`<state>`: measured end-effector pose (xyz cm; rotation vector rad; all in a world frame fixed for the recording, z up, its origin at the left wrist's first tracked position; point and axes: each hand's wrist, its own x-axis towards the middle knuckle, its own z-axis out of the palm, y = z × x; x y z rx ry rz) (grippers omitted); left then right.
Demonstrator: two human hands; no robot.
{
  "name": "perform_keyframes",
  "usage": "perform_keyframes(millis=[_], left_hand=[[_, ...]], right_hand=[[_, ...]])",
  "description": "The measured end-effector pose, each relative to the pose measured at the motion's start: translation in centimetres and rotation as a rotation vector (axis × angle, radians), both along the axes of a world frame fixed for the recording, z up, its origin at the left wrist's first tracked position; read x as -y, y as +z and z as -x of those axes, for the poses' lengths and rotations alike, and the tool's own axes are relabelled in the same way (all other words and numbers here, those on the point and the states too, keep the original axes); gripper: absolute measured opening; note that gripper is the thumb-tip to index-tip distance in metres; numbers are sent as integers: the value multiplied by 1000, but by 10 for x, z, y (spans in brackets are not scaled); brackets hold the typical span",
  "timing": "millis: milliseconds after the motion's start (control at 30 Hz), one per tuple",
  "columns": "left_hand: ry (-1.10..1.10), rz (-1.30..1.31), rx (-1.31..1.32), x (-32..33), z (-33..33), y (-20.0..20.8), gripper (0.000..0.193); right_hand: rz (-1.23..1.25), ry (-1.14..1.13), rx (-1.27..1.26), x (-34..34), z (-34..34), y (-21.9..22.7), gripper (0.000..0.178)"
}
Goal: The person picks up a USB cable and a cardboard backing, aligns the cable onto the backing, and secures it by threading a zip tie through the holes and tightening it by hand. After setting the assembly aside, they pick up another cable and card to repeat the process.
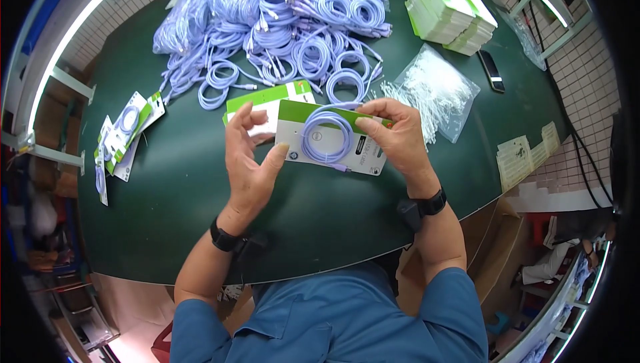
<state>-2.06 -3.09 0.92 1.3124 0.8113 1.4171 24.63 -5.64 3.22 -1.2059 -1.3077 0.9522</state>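
My right hand pinches the right end of a white and green packaging card, thumb on its front. A coiled lilac cable lies against the card's face, with one plug at the lower edge and the other end by my right fingers. Beside the card's left edge is my left hand, fingers apart and curved. Its thumb tip is at the edge; whether it touches, I cannot tell. Behind them lies a stack of similar cards, partly covered by the held card and my left hand.
A large heap of lilac coiled cables fills the table's far side. Bundled cards stand far right, near a bag of white ties and a phone. Carded cables lie left. Paper sheets are at the right edge.
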Motion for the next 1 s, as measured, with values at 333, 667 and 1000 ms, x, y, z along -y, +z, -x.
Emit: perform_keyframes(millis=[333,667,1000], left_hand=[[-334,-173,-963,-31,-5,51,34],[-42,19,-571,-29,-2,39,29],[-164,43,-442,-33,-6,34,30]], right_hand=[[94,189,46,-3,20,-7,37],[71,166,-381,10,44,-23,49],[187,87,-389,2,35,-36,38]])
